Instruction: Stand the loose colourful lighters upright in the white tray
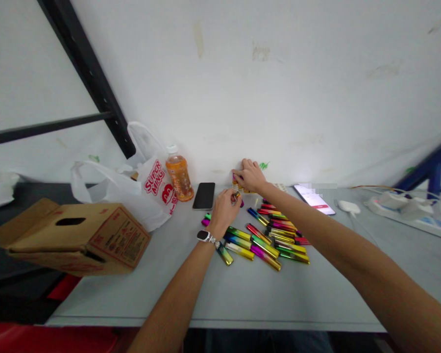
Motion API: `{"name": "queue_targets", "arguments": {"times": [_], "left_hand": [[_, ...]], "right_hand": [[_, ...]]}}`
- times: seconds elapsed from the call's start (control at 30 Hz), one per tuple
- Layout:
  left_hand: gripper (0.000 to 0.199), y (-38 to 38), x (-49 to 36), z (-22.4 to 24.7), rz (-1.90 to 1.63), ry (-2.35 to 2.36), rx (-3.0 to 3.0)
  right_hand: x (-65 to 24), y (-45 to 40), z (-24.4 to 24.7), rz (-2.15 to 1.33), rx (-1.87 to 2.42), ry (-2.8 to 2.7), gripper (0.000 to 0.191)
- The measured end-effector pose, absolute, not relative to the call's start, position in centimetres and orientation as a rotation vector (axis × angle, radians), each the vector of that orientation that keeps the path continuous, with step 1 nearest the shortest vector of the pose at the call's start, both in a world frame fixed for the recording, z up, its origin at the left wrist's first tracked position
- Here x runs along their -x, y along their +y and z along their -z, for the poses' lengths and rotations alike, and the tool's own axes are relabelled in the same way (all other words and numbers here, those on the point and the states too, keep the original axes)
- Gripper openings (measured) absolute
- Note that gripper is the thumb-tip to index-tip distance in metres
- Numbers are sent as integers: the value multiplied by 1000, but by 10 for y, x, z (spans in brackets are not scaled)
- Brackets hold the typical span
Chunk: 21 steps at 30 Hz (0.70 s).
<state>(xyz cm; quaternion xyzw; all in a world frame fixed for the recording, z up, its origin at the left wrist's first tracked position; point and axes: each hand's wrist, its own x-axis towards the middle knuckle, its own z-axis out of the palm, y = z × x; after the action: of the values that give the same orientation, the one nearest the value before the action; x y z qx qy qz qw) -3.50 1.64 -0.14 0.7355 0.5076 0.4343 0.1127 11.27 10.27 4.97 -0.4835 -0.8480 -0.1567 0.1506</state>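
Note:
My left hand, with a watch and a bracelet at the wrist, is closed around a shiny lighter-like stick with a gold end. Against the wall, my right hand has its fingers bent over a small purple-and-yellow pack, mostly hidden by that hand. On the table below both hands lie several loose metallic lighter-like sticks in two-tone colours, each fading to gold. More of these sticks are piled beside my right forearm.
A black phone and an orange drink bottle stand left of my hands. Further left are a white plastic bag and a cardboard box. Rightward are a lit phone, a white charger and a power strip.

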Motion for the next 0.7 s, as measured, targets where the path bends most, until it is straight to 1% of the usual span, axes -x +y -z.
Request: {"name": "queue_targets", "arguments": {"times": [0.13,0.2,0.3,0.43,0.5,0.57,0.7], "left_hand": [[12,15,34,-6,-1338,1422,-2003],[12,15,34,-8,-1400,1369,-1912],[20,17,30,-8,-1497,1209,-1716],[41,19,20,-6,-1488,858,-1424],[47,17,15,-6,-1434,752,-1373],[48,14,12,-6,-1354,732,-1393],[41,7,13,-8,-1208,889,-1672]], "right_hand": [[-117,91,-49,409,1362,-2319,48],[-122,80,-48,296,1335,-2149,47],[-131,56,-45,15,1286,-1833,43],[-141,20,-39,-488,1247,-1421,53],[-141,7,-35,-737,1198,-1349,51],[-138,-2,-31,-893,1125,-1279,46],[-130,-11,-26,-938,966,-1166,36]]}}
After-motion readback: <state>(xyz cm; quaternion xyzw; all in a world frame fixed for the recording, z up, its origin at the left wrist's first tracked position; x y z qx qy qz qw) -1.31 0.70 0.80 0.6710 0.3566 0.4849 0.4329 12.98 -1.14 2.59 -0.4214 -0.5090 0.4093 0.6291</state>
